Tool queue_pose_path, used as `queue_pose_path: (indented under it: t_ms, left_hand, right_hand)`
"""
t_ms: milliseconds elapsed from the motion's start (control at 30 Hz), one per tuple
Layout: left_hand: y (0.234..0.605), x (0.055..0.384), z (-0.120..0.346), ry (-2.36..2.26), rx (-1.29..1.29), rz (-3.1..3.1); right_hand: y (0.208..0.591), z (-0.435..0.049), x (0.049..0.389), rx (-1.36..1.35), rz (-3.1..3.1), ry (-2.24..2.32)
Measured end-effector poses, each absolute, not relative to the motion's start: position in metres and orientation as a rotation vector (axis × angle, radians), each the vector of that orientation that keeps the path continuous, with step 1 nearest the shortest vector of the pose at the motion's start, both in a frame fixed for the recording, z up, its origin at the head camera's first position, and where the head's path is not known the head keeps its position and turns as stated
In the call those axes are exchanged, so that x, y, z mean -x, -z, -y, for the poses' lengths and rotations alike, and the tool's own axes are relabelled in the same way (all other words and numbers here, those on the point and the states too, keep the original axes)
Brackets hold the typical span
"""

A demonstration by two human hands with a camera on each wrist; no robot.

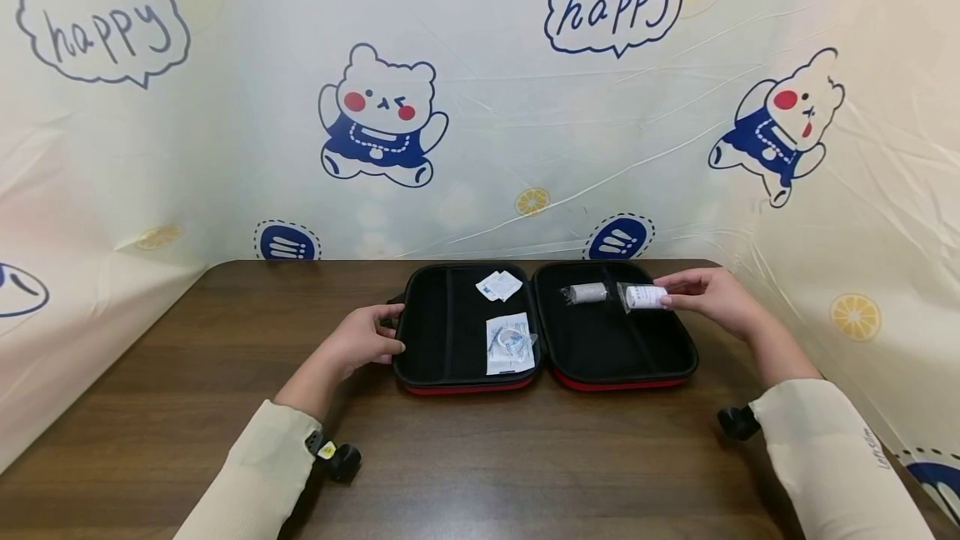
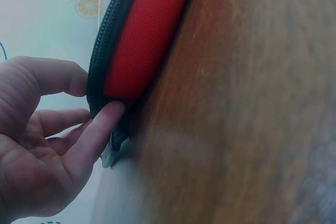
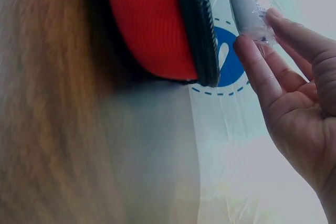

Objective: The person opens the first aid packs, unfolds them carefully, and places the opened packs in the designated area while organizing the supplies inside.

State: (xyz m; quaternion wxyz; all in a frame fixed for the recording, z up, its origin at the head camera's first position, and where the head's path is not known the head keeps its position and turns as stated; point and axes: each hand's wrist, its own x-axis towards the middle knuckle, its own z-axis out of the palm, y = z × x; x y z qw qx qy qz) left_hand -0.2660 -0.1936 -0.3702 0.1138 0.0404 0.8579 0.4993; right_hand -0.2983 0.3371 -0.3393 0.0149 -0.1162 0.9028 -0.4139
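Note:
A black-lined zip case (image 1: 422,319) with a red outer shell lies spread flat on the table, its two halves side by side. My left hand (image 1: 363,340) grips the left half's outer edge, and the left wrist view shows the thumb and fingers around the zipped rim (image 2: 97,72). With its fingertips my right hand (image 1: 712,300) pinches a white bandage roll (image 1: 642,297) in clear plastic, over the right half. Beside it, in that half, is another wrapped bandage roll (image 1: 588,293). The left half holds small white packets (image 1: 498,285) and a larger clear-and-white packet (image 1: 510,347).
The case rests on a brown wooden table (image 1: 465,465), near its back edge. Behind it hangs a pale printed curtain (image 1: 487,107) with bears and lettering. A black strap shows at the case's left side, by my left hand.

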Motion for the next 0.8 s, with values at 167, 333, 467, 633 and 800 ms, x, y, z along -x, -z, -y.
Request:
queue_pose_path:
  t_ms: [167,333,467,633,800]
  left_hand:
    - [0.37,0.266,0.194,-1.466,-0.117,-2.516]
    - [0.371,0.267,0.193,-1.474,-0.113,-2.509]
    - [0.372,0.267,0.194,-1.476,-0.107,-2.507]
    - [0.372,0.267,0.194,-1.472,-0.101,-2.505]
    - [0.371,0.266,0.193,-1.473,-0.106,-2.509]
  right_hand:
    - [0.343,-0.344,0.297,0.354,-2.807,1.282]
    - [0.345,-0.35,0.296,0.362,-2.795,1.28]
    - [0.345,-0.352,0.296,0.375,-2.813,1.243]
    - [0.342,-0.349,0.296,0.396,-2.877,1.121]
    - [0.34,-0.341,0.299,0.445,-2.891,1.004]
